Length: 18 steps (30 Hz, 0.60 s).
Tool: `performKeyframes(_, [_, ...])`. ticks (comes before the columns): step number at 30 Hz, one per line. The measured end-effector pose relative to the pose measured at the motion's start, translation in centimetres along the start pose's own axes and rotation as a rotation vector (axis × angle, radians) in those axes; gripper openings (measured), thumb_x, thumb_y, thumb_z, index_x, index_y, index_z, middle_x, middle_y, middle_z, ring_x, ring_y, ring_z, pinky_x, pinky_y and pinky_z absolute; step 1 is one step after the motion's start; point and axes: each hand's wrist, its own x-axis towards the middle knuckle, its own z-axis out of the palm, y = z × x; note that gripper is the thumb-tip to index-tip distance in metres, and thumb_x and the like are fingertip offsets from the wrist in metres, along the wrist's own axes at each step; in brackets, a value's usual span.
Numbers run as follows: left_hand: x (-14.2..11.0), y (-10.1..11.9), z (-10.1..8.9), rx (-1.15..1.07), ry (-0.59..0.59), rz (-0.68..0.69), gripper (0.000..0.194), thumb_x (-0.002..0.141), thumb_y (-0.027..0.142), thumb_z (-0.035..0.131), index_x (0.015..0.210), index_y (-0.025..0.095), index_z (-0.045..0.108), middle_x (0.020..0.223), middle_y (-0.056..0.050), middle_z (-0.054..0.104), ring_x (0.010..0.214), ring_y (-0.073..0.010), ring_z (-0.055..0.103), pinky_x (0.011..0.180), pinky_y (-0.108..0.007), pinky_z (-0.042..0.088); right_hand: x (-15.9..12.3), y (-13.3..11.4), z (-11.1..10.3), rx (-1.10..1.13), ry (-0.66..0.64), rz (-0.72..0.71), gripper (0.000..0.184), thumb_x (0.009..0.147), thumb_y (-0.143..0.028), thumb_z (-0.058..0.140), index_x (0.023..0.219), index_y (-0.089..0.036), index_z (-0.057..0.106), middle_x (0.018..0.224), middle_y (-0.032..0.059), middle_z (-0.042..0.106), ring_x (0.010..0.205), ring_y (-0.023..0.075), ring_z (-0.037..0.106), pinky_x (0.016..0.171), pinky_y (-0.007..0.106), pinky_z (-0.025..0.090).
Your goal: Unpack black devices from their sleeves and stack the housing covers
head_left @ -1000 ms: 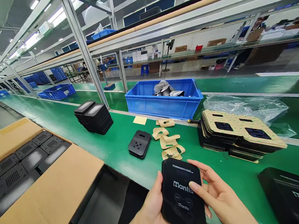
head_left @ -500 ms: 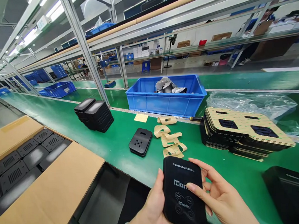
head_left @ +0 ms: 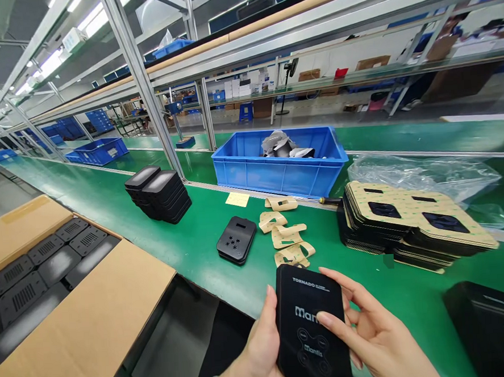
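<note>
I hold a black rectangular cover (head_left: 308,299) printed "TORNADO" and "Mantis" in white, low in the middle of the view. My left hand (head_left: 256,356) grips its left edge, thumb along the side. My right hand (head_left: 372,340) supports the right side with the fingers behind it and the thumb pressed on the printed face. Just beyond lie peeled tan backing papers (head_left: 287,234) and one black housing with small holes (head_left: 237,240) on the green belt (head_left: 108,203).
A stack of black panels with tan liners (head_left: 412,221) sits to the right, clear plastic wrap behind it. A blue bin (head_left: 276,173) stands ahead, stacked black housings (head_left: 158,195) to the left. An open cardboard box of vented black parts (head_left: 35,275) is at the left.
The view shifted slightly and the cover sits a little lower in my hands. My right thumb has slid a little down the printed face.
</note>
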Motion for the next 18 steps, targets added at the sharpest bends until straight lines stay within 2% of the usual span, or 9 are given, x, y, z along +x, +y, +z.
performKeyframes(4, [-0.1,-0.2,0.1,0.027,0.082,0.012,0.084,0.094,0.067,0.016,0.139,0.003,0.049,0.135,-0.021,0.06,0.129,-0.0315,0.052,0.114,-0.044,0.03,0.0,0.0,-0.1,-0.027,0.005,-0.002,0.071,0.066,-0.051,0.081,0.13,-0.032,0.056,0.076,-0.0016,0.06,0.043,0.006,0.032,0.033,0.017,0.031])
performKeyframes(6, [-0.2,-0.4,0.2,0.11,0.2,0.077,0.079,0.094,0.066,0.027,0.135,0.004,0.054,0.128,-0.021,0.064,0.124,-0.0343,0.056,0.11,-0.047,0.035,0.1,0.7,-0.4,-0.017,-0.002,-0.015,0.07,0.068,-0.049,0.081,0.131,-0.032,0.055,0.08,-0.0007,0.061,0.042,0.0065,0.036,0.038,0.021,0.042])
performKeyframes(8, [-0.2,-0.4,0.3,0.274,0.335,0.206,0.068,0.093,0.06,0.041,0.13,0.006,0.058,0.125,-0.02,0.067,0.117,-0.0356,0.06,0.105,-0.049,0.04,0.5,1.9,-1.0,0.012,-0.045,-0.049,0.069,0.071,-0.047,0.08,0.133,-0.031,0.054,0.091,0.0024,0.063,0.051,0.0116,0.051,0.055,0.028,0.056])
performKeyframes(9, [-0.2,-0.4,0.3,0.374,0.379,0.29,0.062,0.092,0.056,0.049,0.131,0.008,0.058,0.128,-0.019,0.065,0.119,-0.035,0.06,0.105,-0.048,0.041,0.8,2.6,-1.4,0.021,-0.072,-0.073,0.069,0.072,-0.047,0.079,0.134,-0.031,0.052,0.1,0.0045,0.063,0.061,0.0155,0.059,0.066,0.031,0.059])
performKeyframes(10, [-0.3,-0.4,0.4,0.473,0.396,0.371,0.058,0.091,0.05,0.055,0.134,0.011,0.055,0.134,-0.017,0.062,0.123,-0.0338,0.057,0.106,-0.046,0.041,1.0,3.3,-1.8,0.02,-0.096,-0.1,0.069,0.073,-0.046,0.078,0.135,-0.032,0.051,0.107,0.0062,0.062,0.073,0.0189,0.063,0.075,0.034,0.059])
performKeyframes(12, [-0.4,-0.2,0.5,0.641,0.37,0.481,0.066,0.089,0.04,0.063,0.146,0.017,0.041,0.145,-0.012,0.053,0.133,-0.0304,0.048,0.111,-0.041,0.037,1.5,4.5,-2.4,-0.034,-0.105,-0.171,0.067,0.077,-0.045,0.076,0.137,-0.032,0.05,0.111,0.0065,0.058,0.087,0.0205,0.064,0.084,0.032,0.056])
performKeyframes(14, [-0.5,0.0,0.5,0.763,0.337,0.514,0.078,0.087,0.035,0.067,0.152,0.02,0.027,0.15,-0.01,0.048,0.137,-0.0285,0.043,0.114,-0.037,0.034,1.7,5.0,-2.7,-0.139,-0.07,-0.25,0.064,0.079,-0.045,0.074,0.138,-0.033,0.051,0.099,0.0032,0.054,0.083,0.0164,0.062,0.08,0.026,0.055])
performKeyframes(18, [-0.7,0.0,0.4,0.837,0.335,0.501,0.078,0.089,0.035,0.063,0.153,0.017,0.022,0.149,-0.01,0.049,0.138,-0.0288,0.042,0.116,-0.038,0.033,1.4,4.5,-2.6,-0.339,-0.01,-0.366,0.063,0.082,-0.047,0.072,0.14,-0.036,0.051,0.08,-0.0017,0.044,0.061,0.0113,0.048,0.057,0.02,0.047])
